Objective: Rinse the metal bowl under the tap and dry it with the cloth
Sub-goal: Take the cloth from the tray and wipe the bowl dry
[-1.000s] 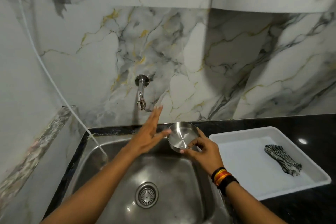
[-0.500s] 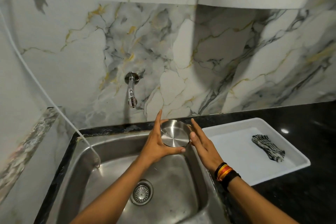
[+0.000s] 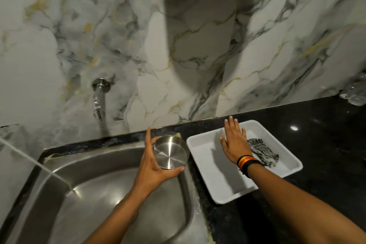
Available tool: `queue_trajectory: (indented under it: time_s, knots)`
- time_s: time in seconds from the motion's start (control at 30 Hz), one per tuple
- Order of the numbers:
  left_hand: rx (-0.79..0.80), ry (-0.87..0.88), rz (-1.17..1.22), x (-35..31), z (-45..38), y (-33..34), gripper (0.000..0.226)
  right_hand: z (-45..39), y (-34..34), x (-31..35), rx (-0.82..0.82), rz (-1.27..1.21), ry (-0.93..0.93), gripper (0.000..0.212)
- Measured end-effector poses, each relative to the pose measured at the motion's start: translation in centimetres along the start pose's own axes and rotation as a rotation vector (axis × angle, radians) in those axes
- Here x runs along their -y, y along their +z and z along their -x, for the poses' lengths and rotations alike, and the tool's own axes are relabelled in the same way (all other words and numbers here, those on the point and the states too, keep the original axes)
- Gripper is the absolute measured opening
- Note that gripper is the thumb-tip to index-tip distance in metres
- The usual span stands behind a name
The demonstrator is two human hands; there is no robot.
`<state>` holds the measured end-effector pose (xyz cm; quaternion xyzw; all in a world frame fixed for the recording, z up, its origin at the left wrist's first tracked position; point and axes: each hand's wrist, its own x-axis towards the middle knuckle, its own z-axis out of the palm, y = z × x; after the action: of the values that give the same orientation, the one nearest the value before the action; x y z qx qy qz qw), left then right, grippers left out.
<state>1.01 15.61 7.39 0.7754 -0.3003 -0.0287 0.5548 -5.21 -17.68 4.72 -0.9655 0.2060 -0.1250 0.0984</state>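
My left hand (image 3: 153,166) grips the small metal bowl (image 3: 170,152) by its rim, tilted with its inside facing me, above the sink's far right corner. My right hand (image 3: 234,142) hovers flat with fingers spread over the white tray (image 3: 221,188), just left of the black-and-white striped cloth (image 3: 264,151) lying in the tray. The wall tap (image 3: 99,101) sticks out of the marble wall to the left of the bowl; no water runs from it.
The steel sink (image 3: 95,190) fills the lower left. A black countertop (image 3: 326,144) runs to the right under the tray. A white hose (image 3: 29,159) crosses the sink's left edge. Clear plastic items (image 3: 354,93) sit at the far right by the wall.
My right hand has let go of the bowl and moved right over the tray toward the cloth. My left hand has taken hold of the bowl. The view has shifted right.
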Motion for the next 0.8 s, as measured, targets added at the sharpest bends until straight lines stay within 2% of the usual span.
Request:
queue_trajectory:
  time_s: [0.1, 0.27, 0.47, 0.57, 0.7, 0.8]
  knots:
    - [0.006, -0.001, 0.014, -0.7, 0.0, 2.8, 0.159, -0.8, 0.2, -5.8, 0.145, 0.086, 0.084, 0.071]
    - [-0.014, -0.068, 0.035, -1.6, -0.3, 7.9, 0.162, -0.7, 1.7, -14.0, 0.367, 0.161, 0.110, 0.074]
    - [-0.051, -0.125, 0.010, -2.3, -0.6, 12.2, 0.163, -0.5, 3.9, -18.9, 0.498, 0.110, 0.146, 0.076]
    - [-0.069, -0.135, -0.010, -2.3, -0.5, 13.4, 0.162, -0.4, 4.5, -19.1, 0.453, 0.085, 0.166, 0.067]
    - [-0.062, -0.142, -0.028, -2.5, -0.3, 14.0, 0.158, -0.4, 4.8, -19.0, 0.364, 0.126, 0.182, 0.067]
    - [-0.061, -0.144, -0.031, -2.8, 0.2, 13.5, 0.159, 0.0, 4.0, -17.5, 0.167, -0.035, 0.232, 0.053]
